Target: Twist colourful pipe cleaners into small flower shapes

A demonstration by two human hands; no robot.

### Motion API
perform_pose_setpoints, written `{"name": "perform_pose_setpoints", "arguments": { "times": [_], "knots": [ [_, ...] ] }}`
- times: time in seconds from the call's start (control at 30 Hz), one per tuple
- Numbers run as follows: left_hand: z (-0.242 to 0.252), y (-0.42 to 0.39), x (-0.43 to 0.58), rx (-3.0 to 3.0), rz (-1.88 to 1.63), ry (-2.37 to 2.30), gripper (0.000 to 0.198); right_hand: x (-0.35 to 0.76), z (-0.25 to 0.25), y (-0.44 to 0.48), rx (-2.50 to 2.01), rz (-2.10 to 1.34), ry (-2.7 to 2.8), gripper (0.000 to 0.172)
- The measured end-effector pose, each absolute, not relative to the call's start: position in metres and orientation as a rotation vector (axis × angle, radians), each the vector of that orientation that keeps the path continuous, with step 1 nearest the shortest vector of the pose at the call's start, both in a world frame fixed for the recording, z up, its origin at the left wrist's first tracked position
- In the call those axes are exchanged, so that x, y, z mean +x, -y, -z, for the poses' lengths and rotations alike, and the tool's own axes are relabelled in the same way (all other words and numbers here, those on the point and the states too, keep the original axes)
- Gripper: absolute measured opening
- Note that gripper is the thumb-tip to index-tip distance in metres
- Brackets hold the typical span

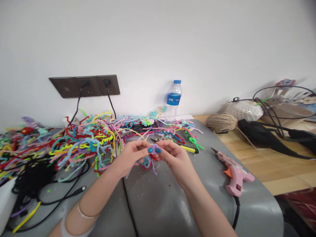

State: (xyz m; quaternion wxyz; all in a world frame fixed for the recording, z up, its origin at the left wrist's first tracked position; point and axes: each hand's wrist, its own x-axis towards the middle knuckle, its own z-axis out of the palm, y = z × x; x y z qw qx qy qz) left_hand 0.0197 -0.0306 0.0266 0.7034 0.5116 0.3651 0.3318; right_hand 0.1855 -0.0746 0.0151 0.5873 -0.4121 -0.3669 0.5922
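A small purple fuzzy piece [154,148] is pinched between my two hands above the middle of the grey table. My left hand [135,153] grips it from the left with thumb and fingers closed. From the right, my right hand [171,153] pinches the same piece, fingers curled. Both thumbnails are blue. Just below hang or lie a blue looped piece [146,162] with pink edging and a purple stem [154,168]; whether they are joined to the held piece cannot be told. Red fuzzy bits show under the fingertips.
Colourful pipe cleaners [86,141] heap at the left and back of the grey table [153,204]. A pink glue gun [237,176] lies right, a yellow-handled tool [189,149] behind my right hand. Also present: bottle [173,100], twine ball [221,122], black cables [127,200].
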Motion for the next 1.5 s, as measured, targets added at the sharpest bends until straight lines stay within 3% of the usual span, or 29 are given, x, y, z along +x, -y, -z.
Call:
{"name": "perform_pose_setpoints", "arguments": {
  "times": [0.4,1.13,1.5],
  "knots": [
    [-0.026,0.033,0.028,0.88,-0.787,-0.672,0.033,0.184,-0.024,0.077,-0.959,-1.399,0.865,0.029],
    [-0.031,0.025,0.013,1.088,-0.709,-0.754,0.035,0.19,-0.022,0.076,-1.006,-1.381,0.895,0.031],
    [-0.038,0.028,0.016,1.445,-0.687,-0.889,0.017,0.189,-0.017,0.073,-1.0,-1.398,0.915,0.032]
  ]
}}
